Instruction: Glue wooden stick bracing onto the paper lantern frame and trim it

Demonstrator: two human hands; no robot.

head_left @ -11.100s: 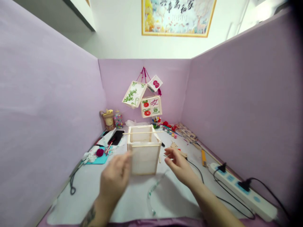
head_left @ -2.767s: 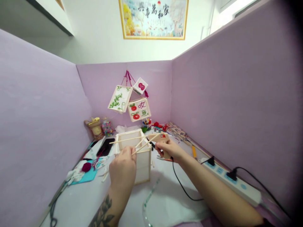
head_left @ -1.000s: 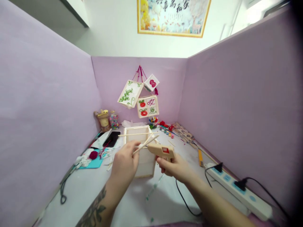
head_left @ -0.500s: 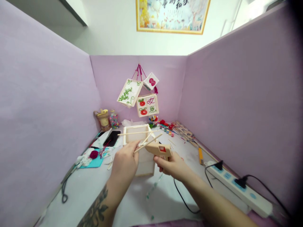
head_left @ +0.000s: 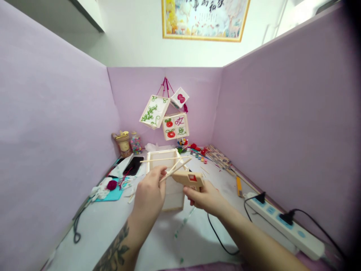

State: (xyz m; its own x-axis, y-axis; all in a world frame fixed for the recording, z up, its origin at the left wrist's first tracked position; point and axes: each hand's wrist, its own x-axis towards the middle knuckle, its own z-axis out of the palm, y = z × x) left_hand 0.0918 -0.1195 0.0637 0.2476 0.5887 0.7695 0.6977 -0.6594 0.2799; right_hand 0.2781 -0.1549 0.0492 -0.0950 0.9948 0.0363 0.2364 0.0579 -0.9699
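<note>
Near the middle of the frame the left hand (head_left: 149,190) has its fingers pinched on thin sticks (head_left: 182,164), while the right hand (head_left: 204,195), just apart from it, is wrapped round the handle of a glue gun (head_left: 183,177); the gun's tip points left toward the sticks and the left fingers, and whether it touches wood cannot be told, as the sticks cover it. The box (head_left: 172,201) stands behind both hands at the centre of the frame, upright on the table (head_left: 162,248), with a loose-looking stick (head_left: 155,160) across its open top.

The likeliest trouble, I judge, is a burn: if the gun is hot, a small slip to the left would put its tip on the left fingertips; too hard a squeeze could also drip glue onto the box's pale side; the sticks, thin and held near one end, may twist in the pinch and take the glue crooked; a low knock from either wrist might roll the stick off the box; lastly the black cord (head_left: 220,241), looping at the lower right, could snag the right forearm and jerk the gun.
</note>
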